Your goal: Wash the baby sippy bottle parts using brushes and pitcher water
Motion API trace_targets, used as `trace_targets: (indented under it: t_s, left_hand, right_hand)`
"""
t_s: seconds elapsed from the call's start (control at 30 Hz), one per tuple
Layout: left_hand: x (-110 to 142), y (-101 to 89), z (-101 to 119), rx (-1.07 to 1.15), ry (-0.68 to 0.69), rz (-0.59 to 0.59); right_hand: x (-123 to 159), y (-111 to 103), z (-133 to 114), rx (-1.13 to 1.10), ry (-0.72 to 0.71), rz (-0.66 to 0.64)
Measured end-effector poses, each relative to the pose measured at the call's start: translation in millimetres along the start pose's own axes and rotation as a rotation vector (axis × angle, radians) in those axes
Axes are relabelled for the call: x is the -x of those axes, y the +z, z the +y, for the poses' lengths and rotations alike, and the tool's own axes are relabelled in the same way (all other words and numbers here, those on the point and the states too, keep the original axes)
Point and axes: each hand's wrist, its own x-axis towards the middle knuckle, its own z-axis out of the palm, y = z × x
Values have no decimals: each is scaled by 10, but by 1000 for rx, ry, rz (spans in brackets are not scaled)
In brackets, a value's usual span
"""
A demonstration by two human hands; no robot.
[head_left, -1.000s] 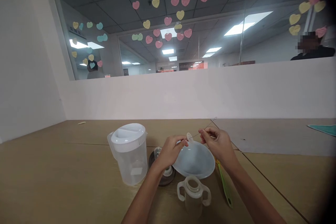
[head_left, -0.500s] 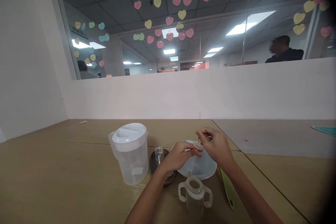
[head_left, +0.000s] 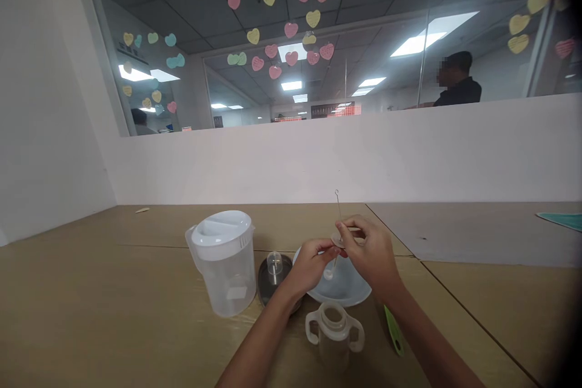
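Note:
Over the bowl, my left hand [head_left: 311, 264] pinches a small translucent round piece [head_left: 337, 242]. A thin pale straw with a white knob [head_left: 328, 274] hangs below it. Close against it, my right hand [head_left: 370, 250] grips a thin wire [head_left: 338, 206] that stands upright and ends in a small loop. Its lower end is hidden by my fingers. Beneath both hands sits a pale bluish bowl [head_left: 352, 291]. A translucent cup with two handles [head_left: 334, 330] stands open in front of the bowl.
Left stands a clear pitcher with white lid [head_left: 227, 273]. Beside it a dark tray [head_left: 264, 291] carries a clear dome-shaped cap [head_left: 274, 264]. A green handle [head_left: 393, 330] lies by my right forearm. Behind the window [head_left: 345, 82], a person [head_left: 459, 82] is visible.
My right hand has come down and closer to my left hand. More of the looped wire now sticks up above its fingers. The straw with the white knob shows more clearly below.

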Motion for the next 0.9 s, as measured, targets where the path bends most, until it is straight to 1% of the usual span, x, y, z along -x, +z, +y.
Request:
trace_targets:
  t_s: [0.13, 0.2, 0.27, 0.33, 0.43, 0.5, 0.6, 0.67, 0.8, 0.9]
  left_hand:
    - [-23, -27, -54, -5, 22, 12]
    - [-36, -34, -76, -5, 19, 22]
    - [-45, -42, -91, -16, 27, 34]
    - [-45, -56, -91, -74, 49, 49]
    - [-26, -71, -63, -214, 47, 56]
    - [-9, -67, -43, -265, 26, 40]
    - [5, -45, -42, -248, 6, 13]
    - [1, -31, -62, -226, -9, 16]
    - [-22, -30, -86, -232, 5, 75]
    - [-32, -40, -33, -231, 44, 105]
  right_hand:
    - [29, 109, 55, 42, -87, 5]
    - [27, 151, 96, 52, -96, 3]
    - [8, 161, 128, 28, -74, -9]
    - [-28, 124, 133, -9, -54, -26]
    - [-93, -10, 70, -85, -18, -45]
    - [-122, -112, 3, -119, 13, -22]
    - [-128, -207, -61, -105, 10, 28]
    - [-113, -217, -58, -105, -8, 37]
    - [-70, -155, 8, -105, -6, 34]
    - [-38, -70, 47, -21, 3, -24]
